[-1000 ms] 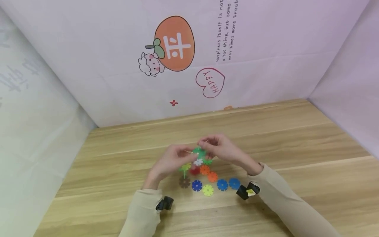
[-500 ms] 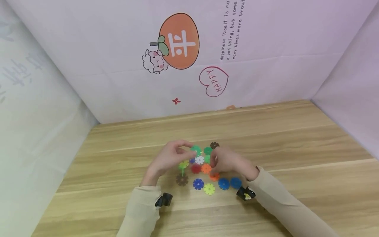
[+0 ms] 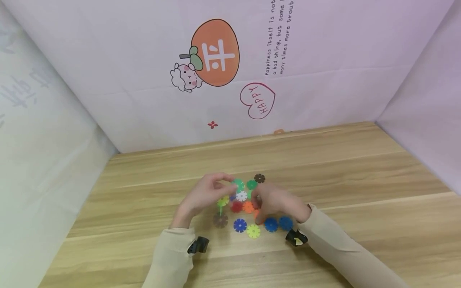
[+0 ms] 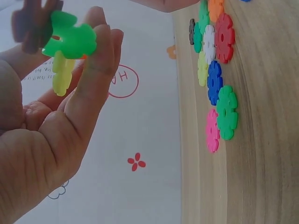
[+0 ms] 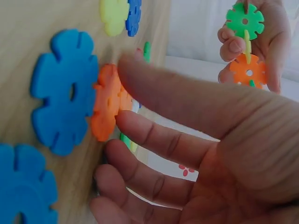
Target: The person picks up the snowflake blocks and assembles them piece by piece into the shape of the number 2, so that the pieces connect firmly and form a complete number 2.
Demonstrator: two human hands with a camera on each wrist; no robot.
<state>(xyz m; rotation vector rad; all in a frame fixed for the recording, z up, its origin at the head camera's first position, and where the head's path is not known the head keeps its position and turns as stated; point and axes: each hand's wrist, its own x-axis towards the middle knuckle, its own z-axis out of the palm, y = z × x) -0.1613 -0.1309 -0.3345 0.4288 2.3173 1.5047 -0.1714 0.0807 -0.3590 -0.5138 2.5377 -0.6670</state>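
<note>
My left hand [image 3: 207, 196] holds a chain of slotted snowflake discs above the table. In the left wrist view a green disc [image 4: 70, 41], a yellow disc [image 4: 62, 74] and a brown disc [image 4: 35, 28] of it show by the fingers. An orange disc [image 5: 244, 70] of the chain appears in the right wrist view. My right hand [image 3: 275, 202] is low over the loose discs. Its blurred thumb and its index finger are spread around a loose orange disc [image 5: 106, 105] lying on the table; whether they touch it I cannot tell.
Loose discs lie close together on the wooden table [image 3: 342, 168]: blue [image 3: 271, 225], dark blue [image 3: 240, 225], yellow [image 3: 253, 231], red [image 3: 236, 206], white [image 3: 241, 195], brown [image 3: 259, 178] and others. White printed walls [image 3: 324, 80] stand behind and at both sides.
My right hand has left the held chain and come down to the right, to the loose orange discs. The left hand stays nearly in place with the chain.
</note>
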